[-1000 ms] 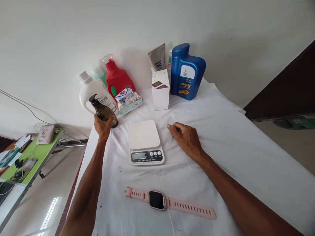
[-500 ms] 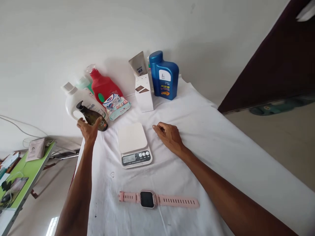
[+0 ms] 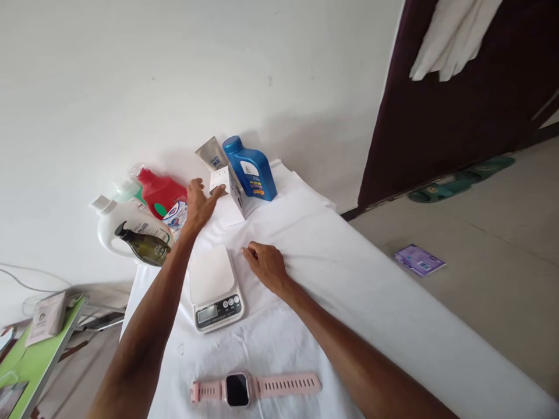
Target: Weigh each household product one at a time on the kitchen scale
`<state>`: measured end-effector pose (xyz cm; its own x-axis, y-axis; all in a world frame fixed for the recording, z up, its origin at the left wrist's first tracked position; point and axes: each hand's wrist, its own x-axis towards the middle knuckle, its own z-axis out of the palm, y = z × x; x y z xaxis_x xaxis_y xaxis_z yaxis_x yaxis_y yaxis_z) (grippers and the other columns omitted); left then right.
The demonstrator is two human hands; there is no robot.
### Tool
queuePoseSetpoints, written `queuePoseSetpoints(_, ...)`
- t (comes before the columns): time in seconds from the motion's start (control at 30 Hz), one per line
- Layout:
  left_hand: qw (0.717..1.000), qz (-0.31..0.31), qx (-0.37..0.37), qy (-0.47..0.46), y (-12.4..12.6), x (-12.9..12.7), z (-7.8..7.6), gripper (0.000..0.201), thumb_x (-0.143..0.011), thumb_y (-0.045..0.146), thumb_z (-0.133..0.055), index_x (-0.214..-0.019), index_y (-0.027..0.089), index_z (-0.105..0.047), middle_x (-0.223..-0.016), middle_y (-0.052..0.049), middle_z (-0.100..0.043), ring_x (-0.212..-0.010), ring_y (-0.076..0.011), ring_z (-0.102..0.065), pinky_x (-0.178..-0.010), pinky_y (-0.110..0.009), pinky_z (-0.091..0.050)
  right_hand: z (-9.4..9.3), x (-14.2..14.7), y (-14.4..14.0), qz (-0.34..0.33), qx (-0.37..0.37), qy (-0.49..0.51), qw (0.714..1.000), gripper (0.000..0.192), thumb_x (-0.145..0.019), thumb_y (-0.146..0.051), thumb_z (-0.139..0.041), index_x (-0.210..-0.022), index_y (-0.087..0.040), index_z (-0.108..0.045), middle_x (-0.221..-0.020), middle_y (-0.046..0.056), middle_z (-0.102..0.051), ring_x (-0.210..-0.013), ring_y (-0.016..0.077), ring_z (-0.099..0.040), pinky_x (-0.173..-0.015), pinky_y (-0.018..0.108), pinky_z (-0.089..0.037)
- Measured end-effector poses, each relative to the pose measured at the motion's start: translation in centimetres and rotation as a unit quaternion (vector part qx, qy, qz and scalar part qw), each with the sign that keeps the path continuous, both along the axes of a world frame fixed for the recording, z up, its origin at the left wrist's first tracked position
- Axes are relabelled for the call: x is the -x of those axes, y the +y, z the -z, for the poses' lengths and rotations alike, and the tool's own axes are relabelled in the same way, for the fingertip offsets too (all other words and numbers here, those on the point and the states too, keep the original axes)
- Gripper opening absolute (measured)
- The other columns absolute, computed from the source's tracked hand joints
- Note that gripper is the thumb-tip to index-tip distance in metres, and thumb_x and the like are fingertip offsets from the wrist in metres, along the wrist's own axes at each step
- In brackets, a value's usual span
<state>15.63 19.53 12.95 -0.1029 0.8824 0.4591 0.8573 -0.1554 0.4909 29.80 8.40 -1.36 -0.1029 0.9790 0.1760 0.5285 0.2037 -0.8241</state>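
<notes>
The left hand [image 3: 198, 203] reaches to the far end of the table, its fingers spread loosely and the thumb tip touching the front face of the small white cardboard box [image 3: 227, 187]; it does not grasp the box. The box stands tilted near the back wall, just beside the blue plastic oil jug [image 3: 251, 169] on its right and in front of a grey squeeze tube [image 3: 210, 155].

The right hand [image 3: 264, 265] rests on the white cloth-covered table [image 3: 349, 291], fingers curled loosely under and holding nothing, just right of the white digital kitchen scale [image 3: 213, 286]. The scale sits between the 2 forearms, its display and buttons facing the person.

The dark olive pump bottle [image 3: 144, 244] lies tilted at the table's left edge, apart from both hands, against a white detergent jug [image 3: 116, 224]. A red spray bottle [image 3: 159, 189] stands behind them, with a small printed packet [image 3: 174, 214] in front of it. A pink strap smartwatch [image 3: 255, 387] lies flat near the person. A green side table [image 3: 30, 361] stands at the lower left.
</notes>
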Motion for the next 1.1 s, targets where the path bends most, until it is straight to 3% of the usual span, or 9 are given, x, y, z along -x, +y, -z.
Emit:
queuePoseSetpoints(0.07,0.997,0.002,0.063,0.034,1.6,-3.0,0.7,0.057,-0.09,0.057,-0.073,-0.126,0.017,-0.056,-0.133,-0.021,-0.062,-0.129,-0.0355,-0.059,-0.11,-0.052,-0.045,-0.1,-0.1,0.0,-0.004,0.003,-0.01,1.0,0.038,-0.105,-0.032,-0.052,-0.068,-0.022,-0.051,-0.065,0.0,-0.062,-0.063,0.0161,-0.054,-0.063,0.029,-0.024)
queuePoseSetpoints(0.17,0.99,-0.03,0.081,0.108,2.6,-5.9,1.4,0.06,-0.09,0.062,-0.07,-0.13,0.02,-0.056,-0.146,-0.022,-0.057,-0.141,-0.0405,-0.048,-0.114,-0.059,-0.039,-0.3,-0.1,0.0,-0.003,0.009,-0.015,1.0,0.037,-0.106,-0.032,-0.054,-0.07,-0.022,-0.053,-0.068,0.001,-0.065,-0.065,0.0163,-0.056,-0.063,0.029,-0.023)
queuePoseSetpoints(0.33,0.985,-0.051,0.073,0.147,3.0,-7.1,1.2,0.071,-0.084,0.061,-0.076,-0.136,0.019,-0.053,-0.149,-0.024,-0.055,-0.145,-0.0431,-0.046,-0.118,-0.06,-0.033,-0.5,-0.1,0.0,-0.001,0.012,-0.017,1.0,0.037,-0.107,-0.031,-0.053,-0.071,-0.022,-0.055,-0.07,0.001,-0.067,-0.066,0.0165,-0.058,-0.063,0.03,-0.022)
queuePoseSetpoints(0.47,0.995,-0.002,0.052,0.087,3.4,-8.8,0.6,0.093,-0.076,0.065,-0.083,-0.146,0.018,-0.043,-0.151,-0.025,-0.054,-0.148,-0.0428,-0.046,-0.123,-0.057,-0.03,-0.5,0.0,0.0,-0.002,0.01,-0.02,1.0,0.036,-0.107,-0.031,-0.053,-0.073,-0.022,-0.056,-0.071,0.002,-0.068,-0.066,0.0166,-0.058,-0.063,0.03,-0.021)
queuePoseSetpoints(0.57,0.998,0.013,0.059,0.002,4.2,-11.7,0.9,0.108,-0.076,0.062,-0.084,-0.154,0.009,-0.031,-0.157,-0.031,-0.045,-0.154,-0.0427,-0.039,-0.123,-0.051,-0.033,-0.3,0.1,0.1,-0.005,0.008,-0.029,1.0,0.034,-0.107,-0.03,-0.052,-0.074,-0.022,-0.057,-0.071,0.002,-0.067,-0.066,0.0161,-0.057,-0.063,0.03,-0.022)
queuePoseSetpoints(0.63,0.994,-0.026,0.083,-0.073,5.1,-13.9,1.5,0.119,-0.075,0.06,-0.086,-0.158,0.004,-0.022,-0.16,-0.037,-0.036,-0.157,-0.045,-0.035,-0.123,-0.051,-0.035,-0.3,0.1,0.0,-0.002,0.01,-0.041,0.999,0.033,-0.106,-0.028,-0.051,-0.075,-0.022,-0.057,-0.071,0.002,-0.067,-0.065,0.016,-0.056,-0.063,0.03,-0.023)
queuePoseSetpoints(0.73,0.971,-0.112,0.114,-0.178,6.5,-16.5,2.6,0.123,-0.075,0.054,-0.088,-0.162,0.008,-0.012,-0.165,-0.039,-0.026,-0.155,-0.0489,-0.037,-0.118,-0.058,-0.04,-0.2,0.1,0.0,0.004,0.016,-0.062,0.998,0.027,-0.101,-0.019,-0.052,-0.076,-0.022,-0.06,-0.07,0.002,-0.065,-0.065,0.0169,-0.056,-0.063,0.031,-0.024)
queuePoseSetpoints(0.9,0.959,-0.162,0.071,-0.222,7.4,-17.1,3.9,0.114,-0.074,0.035,-0.087,-0.161,0.011,-0.018,-0.159,-0.036,-0.04,-0.144,-0.0462,-0.052,-0.112,-0.057,-0.046,0.1,0.3,0.0,0.004,0.025,-0.079,0.997,0.021,-0.092,-0.008,-0.058,-0.076,-0.021,-0.061,-0.071,0.003,-0.065,-0.069,0.018,-0.057,-0.063,0.031,-0.026)
queuePoseSetpoints(1.1,0.972,-0.113,0.037,-0.2,6.0,-14.2,4.1,0.054,-0.073,0.025,-0.084,-0.122,0.019,-0.064,-0.121,-0.02,-0.073,-0.126,-0.0421,-0.066,-0.108,-0.053,-0.047,0.0,0.2,0.0,0.004,0.012,-0.052,0.999,0.024,-0.098,-0.014,-0.056,-0.075,-0.022,-0.056,-0.066,-0.002,-0.058,-0.062,0.0146,-0.049,-0.061,0.031,-0.021)
